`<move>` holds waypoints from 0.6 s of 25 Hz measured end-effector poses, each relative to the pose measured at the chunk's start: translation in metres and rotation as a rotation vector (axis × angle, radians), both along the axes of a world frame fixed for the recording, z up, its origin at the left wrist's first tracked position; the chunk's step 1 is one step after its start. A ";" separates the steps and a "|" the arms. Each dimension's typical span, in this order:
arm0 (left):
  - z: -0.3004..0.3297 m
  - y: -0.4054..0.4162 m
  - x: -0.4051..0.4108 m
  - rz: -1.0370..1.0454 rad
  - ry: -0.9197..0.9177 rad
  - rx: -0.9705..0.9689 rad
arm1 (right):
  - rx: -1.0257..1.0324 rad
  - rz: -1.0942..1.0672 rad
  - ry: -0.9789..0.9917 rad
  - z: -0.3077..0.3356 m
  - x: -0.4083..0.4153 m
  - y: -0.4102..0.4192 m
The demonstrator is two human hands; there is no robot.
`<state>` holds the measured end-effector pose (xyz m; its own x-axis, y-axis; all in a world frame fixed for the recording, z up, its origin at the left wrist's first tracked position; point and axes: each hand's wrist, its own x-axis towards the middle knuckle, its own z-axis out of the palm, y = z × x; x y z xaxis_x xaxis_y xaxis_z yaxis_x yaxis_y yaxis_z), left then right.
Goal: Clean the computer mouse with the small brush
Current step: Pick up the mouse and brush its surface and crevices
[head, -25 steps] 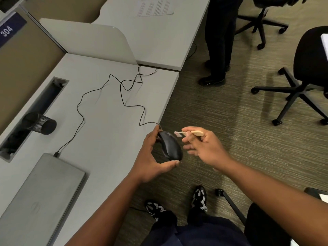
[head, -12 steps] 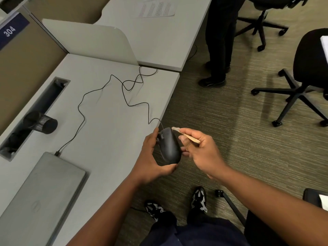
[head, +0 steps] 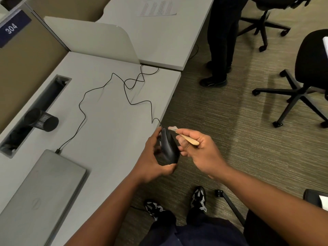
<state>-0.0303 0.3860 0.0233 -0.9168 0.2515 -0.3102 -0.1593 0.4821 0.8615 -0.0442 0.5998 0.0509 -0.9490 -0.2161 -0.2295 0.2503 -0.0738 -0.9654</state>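
Observation:
A black wired computer mouse (head: 168,148) is held on its side just past the desk's front edge, gripped by my left hand (head: 150,157) from the left and below. Its thin black cable (head: 124,86) loops back over the grey desk (head: 110,132) to a closed laptop. My right hand (head: 198,151) pinches a small brush (head: 184,136) with a pale wooden handle. The brush's light bristles sit at the mouse's upper front end, close to where the cable enters.
A closed grey laptop (head: 40,192) lies at the desk's near left. A black mesh cup (head: 43,119) lies tipped by a cable slot. Another person's legs (head: 220,41) stand beyond the desk. Office chairs (head: 301,82) stand on the carpet at right.
My left hand has turned the mouse more onto its side. My right hand moved the brush in from the right until its bristles reached the mouse's front end.

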 end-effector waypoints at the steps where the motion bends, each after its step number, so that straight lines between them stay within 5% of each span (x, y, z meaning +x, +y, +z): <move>1: 0.001 0.001 -0.001 -0.008 -0.011 0.014 | -0.006 0.007 -0.001 0.001 0.000 0.000; 15: 0.003 0.002 -0.009 -0.024 -0.048 0.053 | 0.057 -0.017 0.103 0.004 -0.010 0.010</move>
